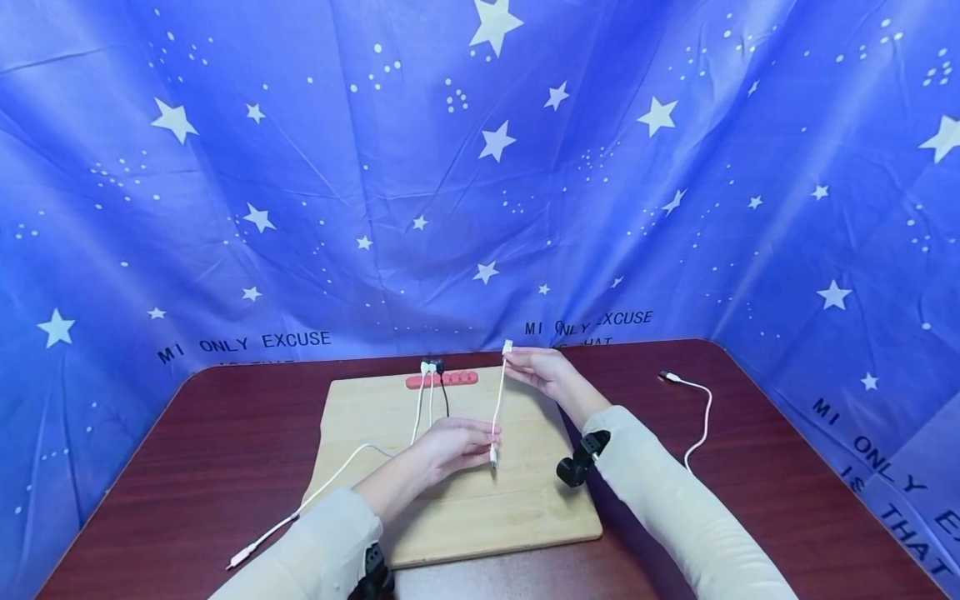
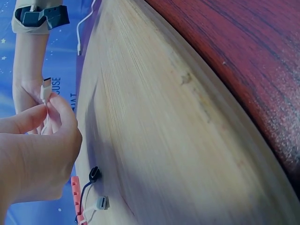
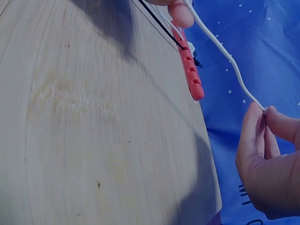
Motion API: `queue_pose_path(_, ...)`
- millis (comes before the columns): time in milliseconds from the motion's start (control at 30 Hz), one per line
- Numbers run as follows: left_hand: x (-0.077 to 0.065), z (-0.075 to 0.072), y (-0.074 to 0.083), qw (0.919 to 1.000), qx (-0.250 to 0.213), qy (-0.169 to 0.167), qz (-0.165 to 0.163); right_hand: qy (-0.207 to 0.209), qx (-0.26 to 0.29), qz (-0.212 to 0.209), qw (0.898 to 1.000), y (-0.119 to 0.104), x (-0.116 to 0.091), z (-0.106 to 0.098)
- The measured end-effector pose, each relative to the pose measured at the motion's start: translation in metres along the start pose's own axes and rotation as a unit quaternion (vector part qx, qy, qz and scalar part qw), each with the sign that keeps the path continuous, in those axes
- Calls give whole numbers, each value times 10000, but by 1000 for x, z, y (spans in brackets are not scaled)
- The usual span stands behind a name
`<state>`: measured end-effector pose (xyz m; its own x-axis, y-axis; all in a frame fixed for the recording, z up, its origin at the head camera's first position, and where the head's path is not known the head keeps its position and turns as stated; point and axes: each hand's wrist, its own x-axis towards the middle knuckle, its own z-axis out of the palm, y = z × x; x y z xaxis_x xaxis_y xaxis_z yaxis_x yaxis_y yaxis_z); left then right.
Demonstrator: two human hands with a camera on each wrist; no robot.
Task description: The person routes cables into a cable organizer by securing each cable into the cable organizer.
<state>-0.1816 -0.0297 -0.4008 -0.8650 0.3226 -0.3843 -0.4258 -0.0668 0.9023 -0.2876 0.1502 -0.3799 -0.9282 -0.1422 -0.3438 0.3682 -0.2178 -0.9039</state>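
Note:
A short white charging cable (image 1: 499, 396) is stretched between both hands above the wooden board. My left hand (image 1: 453, 446) pinches it near the lower plug (image 2: 46, 89), a USB-C tip sticking out past the fingers. Thumb and fingertips of my right hand (image 1: 543, 372) pinch the upper end, just below its white plug (image 1: 507, 345). Beyond the hands, a red cable holder (image 1: 462, 378) with a row of slots lies along the board's far edge. White cables (image 1: 420, 408) and a black cable (image 1: 445, 397) sit in its left slots; its right slots hold nothing.
The wooden board (image 1: 525, 508) lies on a dark red table (image 1: 172, 467). One white cable's pink-tipped end (image 1: 243, 556) trails off the board at left. Another white cable (image 1: 707, 408) lies on the table at right. A blue star-patterned curtain (image 1: 420, 167) hangs behind.

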Motion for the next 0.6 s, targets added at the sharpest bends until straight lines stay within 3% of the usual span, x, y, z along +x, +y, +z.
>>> queue_pose_path(600, -3, -4, 1, 10000, 6, 91, -39, 100, -106, 4, 9999, 5, 4, 4)
